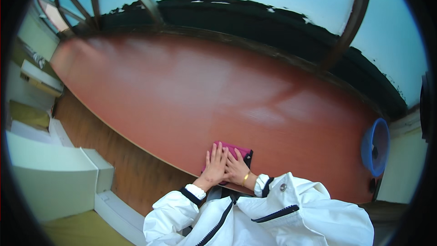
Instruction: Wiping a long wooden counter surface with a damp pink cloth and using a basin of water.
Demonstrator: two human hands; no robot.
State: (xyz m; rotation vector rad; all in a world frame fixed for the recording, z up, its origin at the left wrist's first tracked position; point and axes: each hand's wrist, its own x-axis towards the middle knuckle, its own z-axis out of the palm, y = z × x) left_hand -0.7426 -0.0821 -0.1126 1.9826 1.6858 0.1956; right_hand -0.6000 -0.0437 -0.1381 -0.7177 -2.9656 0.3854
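A pink cloth item with black edging, perhaps a folded pouch or cloth, lies flat at the near edge of a reddish-brown tabletop. My left hand rests palm down on its left part, fingers pointing away from me. Beside it, my right hand presses flat on the same item, a gold-coloured bracelet at its wrist. The two hands touch, and they cover most of the item. Neither hand is closed around anything.
A blue plastic basin with something dark inside stands at the far right. Windows with dark frames rise behind the table's back edge. Wooden floor and pale green furniture lie to the left, below the table.
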